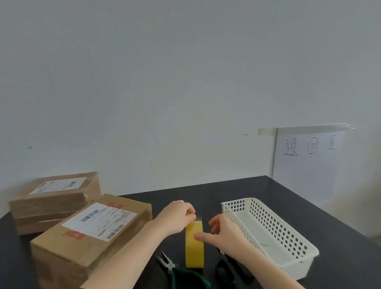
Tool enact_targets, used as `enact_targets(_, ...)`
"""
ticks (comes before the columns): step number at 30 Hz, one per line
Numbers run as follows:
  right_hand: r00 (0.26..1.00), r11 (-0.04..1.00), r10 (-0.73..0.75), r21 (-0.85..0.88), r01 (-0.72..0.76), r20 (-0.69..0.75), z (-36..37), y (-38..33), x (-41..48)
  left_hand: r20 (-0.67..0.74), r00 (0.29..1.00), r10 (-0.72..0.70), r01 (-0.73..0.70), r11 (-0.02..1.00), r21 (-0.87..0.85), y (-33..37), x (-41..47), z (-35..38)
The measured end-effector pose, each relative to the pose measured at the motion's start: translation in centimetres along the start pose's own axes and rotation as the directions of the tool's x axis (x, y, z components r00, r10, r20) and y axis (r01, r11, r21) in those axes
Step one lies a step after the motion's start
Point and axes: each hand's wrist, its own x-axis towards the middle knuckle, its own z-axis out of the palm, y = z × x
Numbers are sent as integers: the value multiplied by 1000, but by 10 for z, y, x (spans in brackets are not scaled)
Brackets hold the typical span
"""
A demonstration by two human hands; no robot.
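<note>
A yellow roll of tape stands on edge on the black table, between my two hands. My left hand is at the roll's top far end, its fingertips pinching the loose end of the tape. My right hand holds the roll from the right, thumb pressed on its yellow outer face, fingers spread behind it.
A cardboard parcel with a shipping label lies at the left, a second parcel behind it. Green-handled pliers and black scissors lie near the front edge. A white perforated basket sits at the right. A handwritten paper sign hangs on the wall.
</note>
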Motion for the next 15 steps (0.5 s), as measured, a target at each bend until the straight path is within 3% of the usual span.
enact_targets(8, 977, 993, 58, 88, -78, 207, 4, 3, -2, -39, 999, 26, -27, 999, -31, 3, 7, 5)
enact_targets(15, 963, 965, 2, 253, -73, 270, 15, 7, -4, -147, 989, 31, -21, 998, 67, 8, 9, 8)
